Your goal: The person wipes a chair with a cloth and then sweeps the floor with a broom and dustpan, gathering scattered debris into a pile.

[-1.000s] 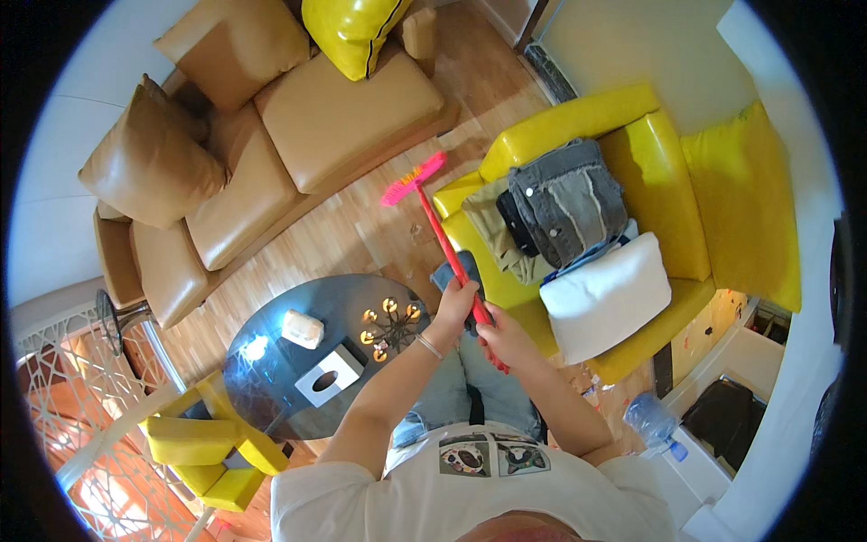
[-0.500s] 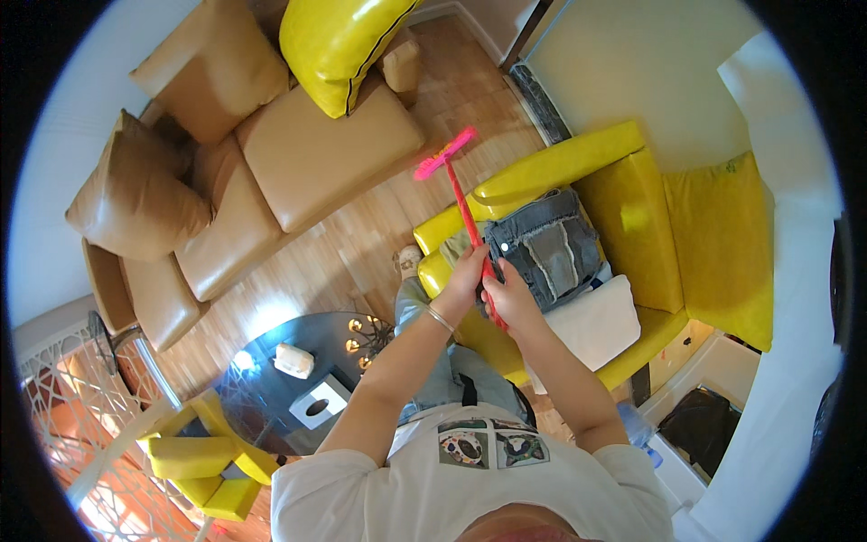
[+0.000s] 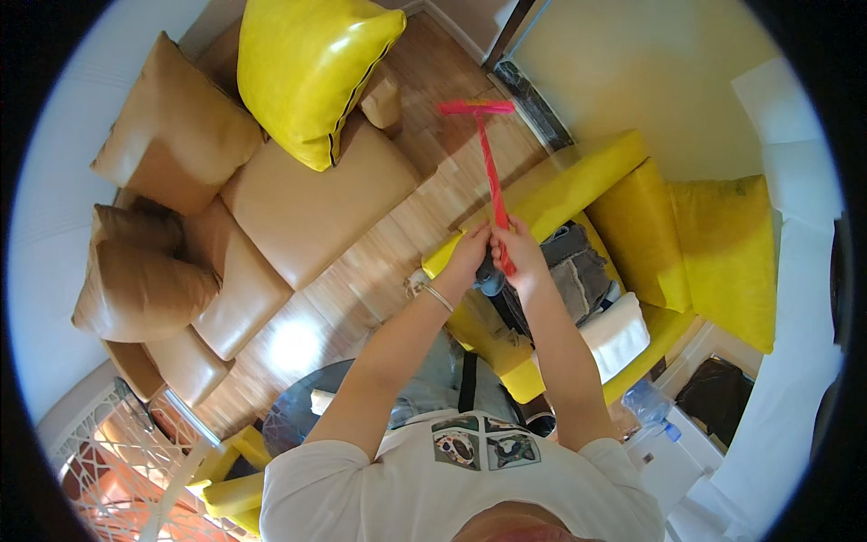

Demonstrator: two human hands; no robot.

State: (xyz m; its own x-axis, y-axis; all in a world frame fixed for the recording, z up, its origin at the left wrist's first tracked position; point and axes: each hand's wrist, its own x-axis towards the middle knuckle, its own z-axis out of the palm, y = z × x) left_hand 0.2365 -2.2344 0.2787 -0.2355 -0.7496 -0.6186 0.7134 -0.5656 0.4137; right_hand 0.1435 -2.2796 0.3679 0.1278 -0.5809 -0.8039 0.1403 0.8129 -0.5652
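Note:
A long-handled brush with a red handle and a pink, bristly head points away from me, its head over the wooden floor. My right hand is closed round the lower handle, whose end sticks out below the fingers. Just beside it, my left hand is closed against the same handle; its fingertips are partly hidden. Under and right of my hands, dark grey denim clothing lies on a yellow armchair, next to a folded white cloth.
A tan sofa with brown cushions and a large yellow cushion stands at left. A dark round table is behind my left arm. A water bottle and black-lined bin are at lower right.
The brush head has swung right and farther out, now lying nearly crosswise. Both hands have moved slightly up and right with the handle. My view has shifted, and my body is nearer the armchair.

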